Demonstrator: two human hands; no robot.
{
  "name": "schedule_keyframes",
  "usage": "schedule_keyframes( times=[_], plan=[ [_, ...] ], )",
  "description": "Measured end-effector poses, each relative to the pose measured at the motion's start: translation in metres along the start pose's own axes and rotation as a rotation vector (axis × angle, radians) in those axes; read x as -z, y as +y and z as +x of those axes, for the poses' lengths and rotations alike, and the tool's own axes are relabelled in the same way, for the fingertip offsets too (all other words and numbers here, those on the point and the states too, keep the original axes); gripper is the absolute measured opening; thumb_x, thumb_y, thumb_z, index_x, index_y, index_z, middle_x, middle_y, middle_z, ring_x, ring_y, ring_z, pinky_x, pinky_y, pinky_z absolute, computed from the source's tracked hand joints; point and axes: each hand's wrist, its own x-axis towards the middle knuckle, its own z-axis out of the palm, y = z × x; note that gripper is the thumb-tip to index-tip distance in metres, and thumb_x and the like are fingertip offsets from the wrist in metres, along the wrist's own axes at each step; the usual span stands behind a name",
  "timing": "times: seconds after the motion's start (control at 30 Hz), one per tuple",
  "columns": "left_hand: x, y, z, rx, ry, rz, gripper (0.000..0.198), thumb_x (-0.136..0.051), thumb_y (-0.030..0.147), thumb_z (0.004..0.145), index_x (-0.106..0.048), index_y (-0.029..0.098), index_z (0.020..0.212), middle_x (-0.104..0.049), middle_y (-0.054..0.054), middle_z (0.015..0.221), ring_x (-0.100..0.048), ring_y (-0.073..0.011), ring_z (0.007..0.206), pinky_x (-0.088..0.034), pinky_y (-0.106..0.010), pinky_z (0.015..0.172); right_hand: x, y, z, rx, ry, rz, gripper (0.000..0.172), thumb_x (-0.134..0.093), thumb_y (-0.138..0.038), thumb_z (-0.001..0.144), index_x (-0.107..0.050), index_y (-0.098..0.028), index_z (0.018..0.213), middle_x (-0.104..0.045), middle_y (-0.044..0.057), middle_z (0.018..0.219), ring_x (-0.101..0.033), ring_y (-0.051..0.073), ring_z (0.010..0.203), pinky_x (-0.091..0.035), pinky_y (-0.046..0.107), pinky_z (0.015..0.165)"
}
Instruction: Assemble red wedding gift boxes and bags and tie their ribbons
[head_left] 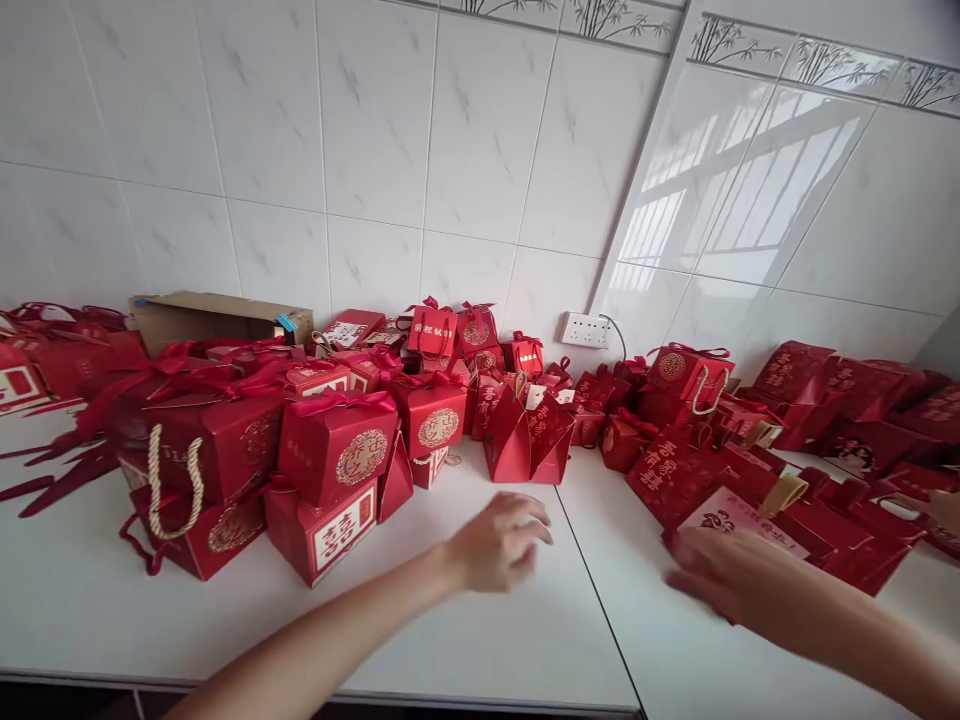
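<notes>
My left hand (501, 545) is above the white tabletop (480, 650), with its fingers loosely bent and apart and nothing in them. Just beyond it stands a red gift box (529, 440) with folded, pointed sides. My right hand (724, 578), blurred, is in front of a red box with a pink printed panel (739, 515). Its fingers stretch leftward and the thumb is apart from them; whether they touch the box I cannot tell. The hand covers the panel's lower left. A flat-sided red box with gold characters (671, 475) leans behind it.
Stacked red boxes with ribbons (337, 450) and a box with a cream rope handle (202, 450) fill the left. A cardboard carton (217, 325) lies behind them. More red boxes (847, 410) crowd the right. A power strip (585, 330) is by the tiled wall.
</notes>
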Motion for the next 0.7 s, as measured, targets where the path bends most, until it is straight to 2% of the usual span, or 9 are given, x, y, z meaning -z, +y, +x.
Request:
schedule_keyframes(
  times=[0.03, 0.13, 0.23, 0.27, 0.33, 0.43, 0.5, 0.6, 0.7],
  plan=[
    [0.008, -0.013, -0.005, 0.046, 0.028, 0.009, 0.023, -0.042, 0.011, 0.081, -0.059, 0.023, 0.089, -0.067, -0.006, 0.096, -0.066, -0.0234, 0.099, -0.054, -0.040, 0.090, -0.006, -0.019, 0.021, 0.066, -0.085, 0.064, 0.025, -0.072, -0.026, 0.076, -0.056, -0.022, 0.057, -0.059, 0.002, 0.055, -0.059, 0.017, 0.053, -0.043, 0.027, 0.052],
    [0.023, -0.041, -0.019, 0.191, 0.089, 0.010, 0.026, -0.038, 0.009, 0.082, -0.058, 0.024, 0.089, -0.065, -0.006, 0.090, -0.066, -0.0243, 0.089, -0.056, -0.041, 0.081, -0.034, -0.080, 0.089, 0.048, 0.048, 0.134, 0.012, -0.061, -0.032, 0.084, -0.060, -0.020, 0.080, -0.067, 0.008, 0.082, -0.066, 0.024, 0.077, -0.045, 0.030, 0.065],
    [0.027, -0.051, -0.026, 0.312, 0.124, -0.017, 0.026, -0.039, 0.009, 0.082, -0.058, 0.024, 0.093, -0.064, -0.005, 0.093, -0.064, -0.0236, 0.092, -0.055, -0.040, 0.083, -0.064, -0.123, 0.146, -0.055, 0.230, 0.199, 0.037, -0.054, -0.035, 0.088, -0.049, -0.012, 0.117, -0.055, 0.022, 0.124, -0.059, 0.032, 0.110, -0.047, 0.034, 0.075],
    [0.028, -0.052, -0.027, 0.346, 0.128, -0.033, 0.025, -0.041, 0.009, 0.081, -0.058, 0.024, 0.093, -0.063, -0.005, 0.094, -0.063, -0.0235, 0.093, -0.055, -0.040, 0.083, -0.073, -0.129, 0.160, -0.095, 0.267, 0.232, 0.040, -0.055, -0.034, 0.087, -0.048, -0.011, 0.118, -0.054, 0.023, 0.124, -0.059, 0.033, 0.111, -0.047, 0.035, 0.074],
    [0.027, -0.052, -0.026, 0.401, 0.129, -0.077, 0.021, -0.047, 0.012, 0.079, -0.059, 0.022, 0.093, -0.063, -0.005, 0.094, -0.063, -0.0229, 0.092, -0.055, -0.040, 0.084, -0.084, -0.132, 0.179, -0.163, 0.312, 0.310, 0.031, -0.054, -0.028, 0.085, -0.053, -0.010, 0.110, -0.063, 0.021, 0.106, -0.065, 0.032, 0.095, -0.048, 0.035, 0.069],
    [0.023, -0.050, -0.024, 0.469, 0.139, -0.164, 0.017, -0.051, 0.017, 0.078, -0.060, 0.020, 0.091, -0.064, -0.005, 0.093, -0.063, -0.0216, 0.091, -0.054, -0.038, 0.084, -0.089, -0.119, 0.182, -0.165, 0.393, 0.450, 0.016, -0.050, -0.026, 0.083, -0.058, -0.015, 0.091, -0.066, 0.010, 0.076, -0.066, 0.026, 0.070, -0.048, 0.033, 0.063],
    [0.018, -0.052, -0.025, 0.532, 0.173, -0.225, 0.014, -0.050, 0.018, 0.077, -0.059, 0.020, 0.087, -0.064, -0.005, 0.089, -0.063, -0.0209, 0.089, -0.053, -0.037, 0.082, -0.086, -0.108, 0.171, -0.108, 0.486, 0.543, 0.020, -0.047, -0.032, 0.084, -0.058, -0.017, 0.092, -0.067, 0.008, 0.079, -0.065, 0.024, 0.072, -0.049, 0.032, 0.065],
    [0.008, -0.057, -0.027, 0.668, 0.272, -0.311, 0.014, -0.050, 0.018, 0.076, -0.054, 0.020, 0.088, -0.062, -0.005, 0.088, -0.063, -0.0203, 0.085, -0.053, -0.037, 0.078, -0.084, -0.093, 0.148, -0.023, 0.670, 0.653, 0.028, -0.045, -0.042, 0.084, -0.055, -0.020, 0.097, -0.067, 0.008, 0.095, -0.063, 0.023, 0.088, -0.050, 0.033, 0.075],
    [0.003, -0.063, -0.029, 0.772, 0.397, -0.389, 0.022, -0.043, 0.025, 0.082, -0.048, 0.020, 0.103, -0.060, -0.009, 0.103, -0.062, -0.0226, 0.097, -0.051, -0.042, 0.085, -0.092, -0.085, 0.127, 0.113, 0.808, 0.818, 0.020, -0.050, -0.041, 0.082, -0.054, -0.021, 0.085, -0.062, 0.003, 0.082, -0.059, 0.020, 0.078, -0.047, 0.031, 0.071]
  ],
)
